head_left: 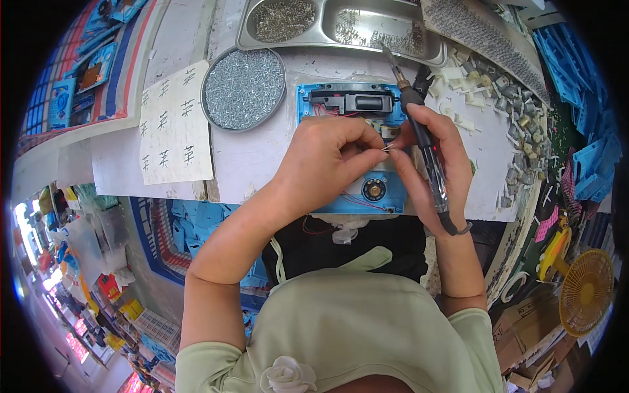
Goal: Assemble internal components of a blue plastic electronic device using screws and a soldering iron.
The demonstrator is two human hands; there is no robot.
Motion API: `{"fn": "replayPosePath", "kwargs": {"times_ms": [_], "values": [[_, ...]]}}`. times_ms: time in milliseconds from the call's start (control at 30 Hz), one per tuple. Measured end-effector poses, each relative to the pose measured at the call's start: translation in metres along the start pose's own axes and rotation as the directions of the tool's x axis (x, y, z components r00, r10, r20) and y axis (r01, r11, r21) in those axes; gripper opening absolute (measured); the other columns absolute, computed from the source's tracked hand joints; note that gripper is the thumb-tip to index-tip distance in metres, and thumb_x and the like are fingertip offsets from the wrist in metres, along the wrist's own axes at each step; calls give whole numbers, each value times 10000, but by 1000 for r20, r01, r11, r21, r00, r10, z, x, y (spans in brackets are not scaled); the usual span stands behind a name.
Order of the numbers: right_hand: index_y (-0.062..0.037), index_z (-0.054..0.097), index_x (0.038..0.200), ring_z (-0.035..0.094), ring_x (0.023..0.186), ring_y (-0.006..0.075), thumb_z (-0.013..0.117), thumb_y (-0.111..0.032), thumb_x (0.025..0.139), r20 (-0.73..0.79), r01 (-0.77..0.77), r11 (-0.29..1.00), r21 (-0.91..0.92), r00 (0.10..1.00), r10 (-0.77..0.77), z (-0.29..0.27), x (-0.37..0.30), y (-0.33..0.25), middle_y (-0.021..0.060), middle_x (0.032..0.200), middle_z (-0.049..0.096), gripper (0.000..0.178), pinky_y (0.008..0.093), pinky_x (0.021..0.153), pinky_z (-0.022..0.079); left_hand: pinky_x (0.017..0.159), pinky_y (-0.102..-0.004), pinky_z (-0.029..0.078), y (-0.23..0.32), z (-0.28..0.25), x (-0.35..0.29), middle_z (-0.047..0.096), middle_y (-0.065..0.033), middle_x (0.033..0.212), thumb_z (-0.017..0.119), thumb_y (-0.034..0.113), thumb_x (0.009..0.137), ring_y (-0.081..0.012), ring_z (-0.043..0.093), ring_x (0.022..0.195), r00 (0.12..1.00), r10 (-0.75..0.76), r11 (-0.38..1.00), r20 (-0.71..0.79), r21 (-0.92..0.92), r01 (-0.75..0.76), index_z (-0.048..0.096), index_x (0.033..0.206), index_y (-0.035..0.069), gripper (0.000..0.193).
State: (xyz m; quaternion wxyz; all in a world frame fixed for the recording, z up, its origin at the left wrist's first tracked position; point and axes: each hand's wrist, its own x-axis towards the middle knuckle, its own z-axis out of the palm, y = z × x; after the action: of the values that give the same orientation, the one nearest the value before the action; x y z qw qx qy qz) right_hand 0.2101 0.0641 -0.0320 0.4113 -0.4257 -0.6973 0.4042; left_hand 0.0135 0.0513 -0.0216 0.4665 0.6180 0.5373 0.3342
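A blue plastic housing (320, 204) lies at the table's front edge. It has a black part (369, 103) across its far end, a small round speaker (374, 189) near its close end, and thin red wires. My left hand (331, 154) reaches over the housing, thumb and forefinger pinched on a thin wire end. My right hand (452, 160) holds a soldering iron (426, 144) with a dark grip and clear handle, its metal tip pointing away from me. The right thumb and forefinger also meet at the wire, touching or nearly touching the left fingertips.
A round tray of small screws (244, 88) stands left of the housing, beside a paper sheet (175, 124) with handwriting. Behind is a steel compartment tray (321, 39) with small metal parts. Small motors (517, 124) are heaped at the right; a yellow fan (585, 291) stands lower right.
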Motion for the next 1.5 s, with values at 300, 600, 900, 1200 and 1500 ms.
{"fn": "replayPosePath", "kwargs": {"times_ms": [300,600,900,1200,1500], "values": [[5,660,1087,572,794,212,742,-150,865,-239,52,998,40,970,-41,-62,-34,-1,109,917,618,283,358,754,470,724,-314,499,-7,-9,-4,640,-84,977,741,0,820,-220,622,848,955,265,950,133,135,-282,706,935,27,123],[-16,555,879,418,682,143,734,-194,830,152,-74,907,414,988,11,-83,-29,10,34,749,491,257,315,651,341,782,-372,517,-11,-16,-4,610,-75,1076,742,24,769,-290,627,925,901,334,877,277,259,-404,678,903,61,153],[-6,604,857,371,539,88,720,-171,770,318,-16,957,289,945,-80,-71,-12,20,27,707,520,219,263,500,256,750,-376,531,-14,-15,-4,604,-62,1045,733,17,780,-285,639,913,889,359,860,284,269,-434,660,908,60,154],[-18,616,850,392,509,125,718,-171,735,371,28,976,217,922,-109,-68,-5,16,35,689,522,217,277,487,270,729,-384,526,-14,-13,-4,596,-63,1014,726,12,794,-290,635,886,870,401,836,286,274,-475,619,865,53,135],[-10,613,846,399,527,135,714,-144,724,353,55,973,226,926,-134,-69,-4,15,40,692,525,207,286,493,273,723,-394,529,-10,-14,-4,598,-70,1003,726,12,796,-299,639,885,872,385,830,303,300,-471,613,861,47,135]]}}
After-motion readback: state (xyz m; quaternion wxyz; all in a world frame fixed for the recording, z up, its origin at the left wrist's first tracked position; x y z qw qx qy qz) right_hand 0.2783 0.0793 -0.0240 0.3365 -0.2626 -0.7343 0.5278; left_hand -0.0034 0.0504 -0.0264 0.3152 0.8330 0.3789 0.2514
